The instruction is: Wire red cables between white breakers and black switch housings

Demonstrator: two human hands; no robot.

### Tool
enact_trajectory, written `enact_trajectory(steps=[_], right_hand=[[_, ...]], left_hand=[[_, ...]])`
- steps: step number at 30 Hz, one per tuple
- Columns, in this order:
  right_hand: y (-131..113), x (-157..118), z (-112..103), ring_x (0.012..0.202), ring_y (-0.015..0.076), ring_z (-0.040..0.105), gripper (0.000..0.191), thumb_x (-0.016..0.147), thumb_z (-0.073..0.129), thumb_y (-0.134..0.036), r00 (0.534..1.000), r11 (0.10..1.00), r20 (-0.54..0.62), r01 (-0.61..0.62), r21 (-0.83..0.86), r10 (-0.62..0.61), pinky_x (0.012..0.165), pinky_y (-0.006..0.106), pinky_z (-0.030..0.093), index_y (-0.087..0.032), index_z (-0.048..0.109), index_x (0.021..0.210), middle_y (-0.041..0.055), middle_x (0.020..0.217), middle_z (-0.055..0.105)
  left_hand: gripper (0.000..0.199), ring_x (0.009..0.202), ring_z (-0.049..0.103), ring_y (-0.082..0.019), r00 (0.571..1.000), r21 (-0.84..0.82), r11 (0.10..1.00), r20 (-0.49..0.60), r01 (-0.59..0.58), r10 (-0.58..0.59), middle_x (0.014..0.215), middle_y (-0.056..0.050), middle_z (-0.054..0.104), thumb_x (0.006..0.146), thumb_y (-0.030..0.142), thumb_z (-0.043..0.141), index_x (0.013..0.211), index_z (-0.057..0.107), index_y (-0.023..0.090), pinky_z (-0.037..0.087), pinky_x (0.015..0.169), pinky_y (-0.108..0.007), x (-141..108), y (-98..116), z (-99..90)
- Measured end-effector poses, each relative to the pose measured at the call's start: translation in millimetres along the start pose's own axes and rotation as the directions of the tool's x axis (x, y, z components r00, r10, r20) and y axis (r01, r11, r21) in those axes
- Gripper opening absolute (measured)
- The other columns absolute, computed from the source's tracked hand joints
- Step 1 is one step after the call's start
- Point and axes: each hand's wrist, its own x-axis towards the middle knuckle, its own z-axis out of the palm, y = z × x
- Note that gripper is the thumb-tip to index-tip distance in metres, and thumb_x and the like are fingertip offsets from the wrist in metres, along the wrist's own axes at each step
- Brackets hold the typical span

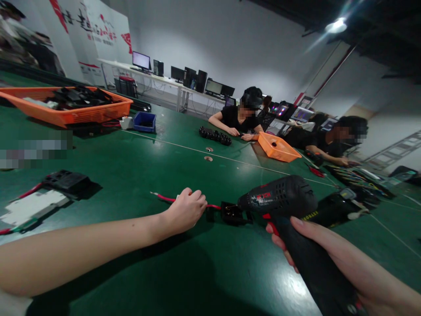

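Note:
In the head view, my right hand (329,245) is wrapped round the grip of a black cordless electric screwdriver (279,197) with a red trigger. Its tip points left into a small black plastic housing (230,211) with metal parts inside, lying on the green table. My left hand (187,207) is closed on a red wire (166,199), which runs from the housing through my fingers. The wire's bare end sticks out to the left. Something white shows at the fingers, too small to name.
An orange basket (95,115) of black parts stands at the back left, beside a blue bin (144,122). A white breaker-like unit (36,210) and a black housing (67,183) lie left. Co-workers sit across the table (131,162), near another orange basket (279,148).

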Motion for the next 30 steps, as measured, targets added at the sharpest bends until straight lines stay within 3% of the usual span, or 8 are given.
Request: enact_trajectory(steps=[6,12,20,30], right_hand=[[4.2,2.1,-4.2,0.068,0.0184,0.068,0.049,0.078,0.072,-0.057,0.999,1.0,0.047,-0.013,0.021,0.012,0.057,0.023,0.055,-0.016,0.073,0.103,0.0114,0.091,0.076],[-0.3,3.6,-3.4,0.06,0.0147,0.063,0.047,0.075,0.074,-0.059,0.997,0.999,0.08,-0.002,0.05,-0.002,0.053,0.022,0.053,-0.015,0.073,0.088,0.0077,0.078,0.072],[-1.0,7.0,-4.7,0.06,0.0135,0.063,0.047,0.075,0.074,-0.059,0.995,0.998,0.095,-0.006,0.07,-0.001,0.052,0.02,0.053,-0.015,0.073,0.089,0.0066,0.078,0.072],[-1.4,4.1,-4.7,0.06,0.0137,0.064,0.045,0.078,0.074,-0.055,0.997,0.997,0.071,-0.01,0.074,0.005,0.052,0.02,0.053,-0.013,0.073,0.094,0.0078,0.08,0.073]], left_hand=[[0.011,0.082,0.05,-0.024,1.0,0.011,1.0,-0.013,-0.013,0.013,0.086,-0.009,0.059,0.091,0.02,0.055,0.09,0.065,0.015,0.027,0.066,-0.037,-0.4,-0.3,0.0],[0.013,0.082,0.049,-0.024,0.999,0.043,0.999,-0.013,-0.031,0.032,0.087,-0.009,0.059,0.092,0.02,0.054,0.091,0.066,0.015,0.026,0.064,-0.037,-1.0,-0.6,-2.3],[0.014,0.083,0.049,-0.024,0.999,0.073,0.996,0.004,-0.041,0.041,0.087,-0.009,0.059,0.093,0.02,0.052,0.092,0.066,0.016,0.026,0.064,-0.038,-1.3,0.1,-7.1],[0.011,0.083,0.049,-0.023,0.998,0.08,0.996,-0.037,-0.048,0.051,0.087,-0.007,0.057,0.091,0.021,0.055,0.092,0.064,0.015,0.029,0.065,-0.038,-2.8,-1.0,2.7]])
